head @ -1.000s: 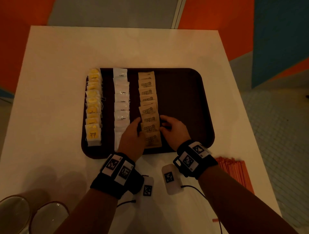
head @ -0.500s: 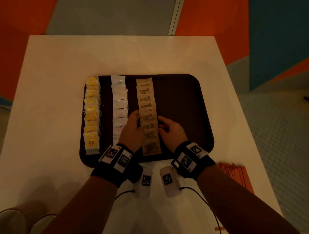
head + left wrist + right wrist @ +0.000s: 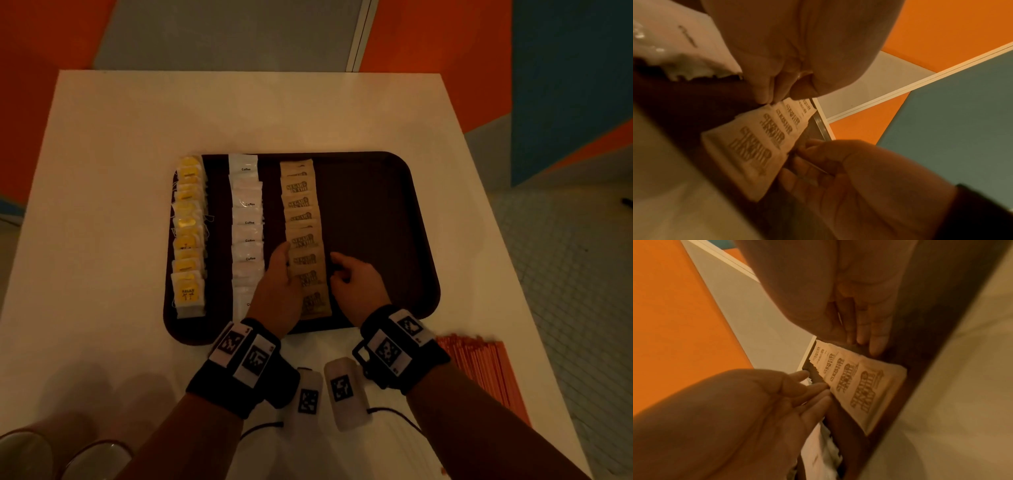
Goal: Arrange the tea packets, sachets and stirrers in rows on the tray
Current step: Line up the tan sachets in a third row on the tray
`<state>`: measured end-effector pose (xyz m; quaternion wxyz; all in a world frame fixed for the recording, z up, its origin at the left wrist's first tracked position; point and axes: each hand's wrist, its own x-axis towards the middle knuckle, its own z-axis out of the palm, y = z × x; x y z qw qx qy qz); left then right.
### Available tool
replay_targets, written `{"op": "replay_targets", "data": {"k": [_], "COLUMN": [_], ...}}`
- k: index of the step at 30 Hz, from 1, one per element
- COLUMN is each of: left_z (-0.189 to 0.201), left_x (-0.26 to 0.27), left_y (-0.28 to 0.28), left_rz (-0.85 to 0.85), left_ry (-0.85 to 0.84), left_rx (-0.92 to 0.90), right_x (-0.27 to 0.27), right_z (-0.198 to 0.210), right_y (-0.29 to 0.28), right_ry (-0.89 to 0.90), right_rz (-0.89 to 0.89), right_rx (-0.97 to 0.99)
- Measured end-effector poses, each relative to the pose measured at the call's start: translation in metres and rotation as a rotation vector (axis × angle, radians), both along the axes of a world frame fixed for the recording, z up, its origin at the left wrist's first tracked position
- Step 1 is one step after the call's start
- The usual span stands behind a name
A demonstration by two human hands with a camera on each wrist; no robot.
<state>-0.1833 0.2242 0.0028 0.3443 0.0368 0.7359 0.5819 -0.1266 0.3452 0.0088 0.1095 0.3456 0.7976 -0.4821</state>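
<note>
A dark brown tray holds three rows: yellow tea packets on the left, white coffee sachets, and brown sugar sachets. My left hand lays straight fingers against the left edge of the sugar row. My right hand touches the row's right edge with its fingertips. Neither hand holds anything. Orange stirrers lie in a pile on the white table, right of the tray's near corner.
Two clear glass vessels stand at the table's near left corner. The right half of the tray is bare. The table's right edge runs just past the stirrers. Orange and blue walls lie beyond.
Both hands have slid a little farther along the sugar row, still on either side of it. The head view has shifted, so the tray sits lower in the picture.
</note>
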Motion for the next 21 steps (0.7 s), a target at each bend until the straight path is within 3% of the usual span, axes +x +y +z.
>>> {"op": "replay_targets", "data": {"k": [6,14,21], "left_z": [0.006,0.028,0.058], "left_x": [0.005,0.022,0.048], "left_y": [-0.002,-0.018,-0.054], "left_rz": [0.007,-0.128,-0.214], "left_ry": [-0.007,-0.009,0.112], "left_rx": [-0.008,-0.076,-0.09], "right_x": [0.018,0.039,0.085], "right_z": [0.002,-0.009,0.015], "right_y": [-0.012,-0.007,-0.008], "right_ry": [0.017,0.02,0.119], "right_rz": [-0.018,-0.115,-0.238], "right_rx": [-0.055,-0.195,-0.203]}}
